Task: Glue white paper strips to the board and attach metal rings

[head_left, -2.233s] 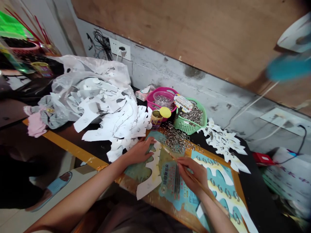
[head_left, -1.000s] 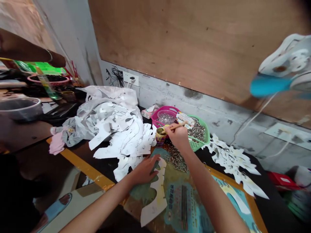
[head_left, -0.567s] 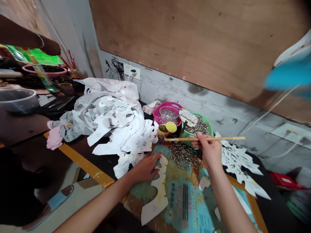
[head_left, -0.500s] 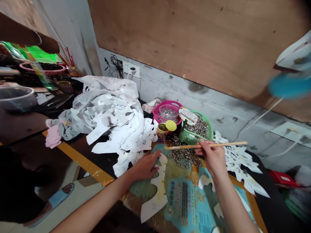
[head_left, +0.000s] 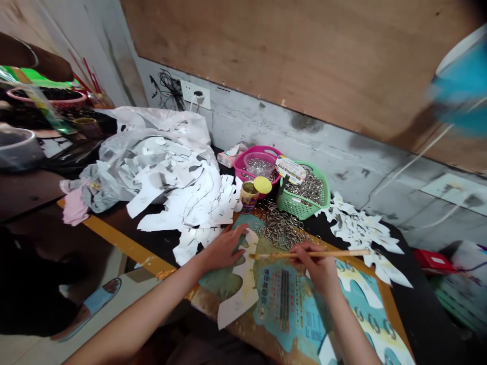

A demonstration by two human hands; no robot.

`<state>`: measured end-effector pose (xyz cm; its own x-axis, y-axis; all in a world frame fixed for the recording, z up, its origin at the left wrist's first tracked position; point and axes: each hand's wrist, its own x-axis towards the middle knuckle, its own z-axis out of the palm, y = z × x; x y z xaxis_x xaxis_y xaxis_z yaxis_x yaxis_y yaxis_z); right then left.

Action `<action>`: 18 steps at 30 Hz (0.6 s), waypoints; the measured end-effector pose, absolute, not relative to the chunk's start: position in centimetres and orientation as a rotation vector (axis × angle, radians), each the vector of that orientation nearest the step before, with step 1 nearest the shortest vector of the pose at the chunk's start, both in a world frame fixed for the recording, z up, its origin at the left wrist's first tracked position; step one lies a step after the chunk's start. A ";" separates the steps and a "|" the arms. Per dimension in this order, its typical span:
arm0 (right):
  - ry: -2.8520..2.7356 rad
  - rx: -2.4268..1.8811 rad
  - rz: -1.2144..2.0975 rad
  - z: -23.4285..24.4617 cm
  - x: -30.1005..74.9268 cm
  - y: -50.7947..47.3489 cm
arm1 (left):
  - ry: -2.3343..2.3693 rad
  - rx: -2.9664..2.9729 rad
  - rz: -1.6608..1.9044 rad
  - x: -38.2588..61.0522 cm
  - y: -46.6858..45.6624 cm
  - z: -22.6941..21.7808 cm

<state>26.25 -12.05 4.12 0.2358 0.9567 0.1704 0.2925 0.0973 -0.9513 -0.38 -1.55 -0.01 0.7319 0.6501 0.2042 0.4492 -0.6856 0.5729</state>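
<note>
The right hand [head_left: 317,266], which a second ago reached to the small jar [head_left: 248,195] at mid-frame, has come back down to the lower middle. Its grip pinches a thin wooden brush [head_left: 346,252], lying nearly level, with the tip touching the upper edge of the white paper cutout [head_left: 238,299]. The brush is probably freshly dipped. The left hand [head_left: 222,248] has stayed put, fingers spread flat, pinning the cutout's top to the desk [head_left: 125,223]. A heap of metal rings [head_left: 279,228] lies just above the brush.
</note>
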 end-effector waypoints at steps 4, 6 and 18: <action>-1.309 -1.415 0.784 4.5 26.9 -11.8 | 0.846 2.430 0.538 -0.4 -1.6 0.1; -1.321 -1.418 0.838 4.6 27.0 -11.8 | 0.844 2.430 0.540 -0.4 -1.6 0.2; -1.212 -1.408 0.917 4.7 27.2 -11.5 | 0.838 2.430 0.535 -0.4 -1.6 0.0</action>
<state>27.22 -11.46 4.68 0.2030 0.9768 0.0677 0.2006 0.0262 -0.9793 -0.36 -1.57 0.02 0.7321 0.6526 0.1954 0.4515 -0.6796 0.5782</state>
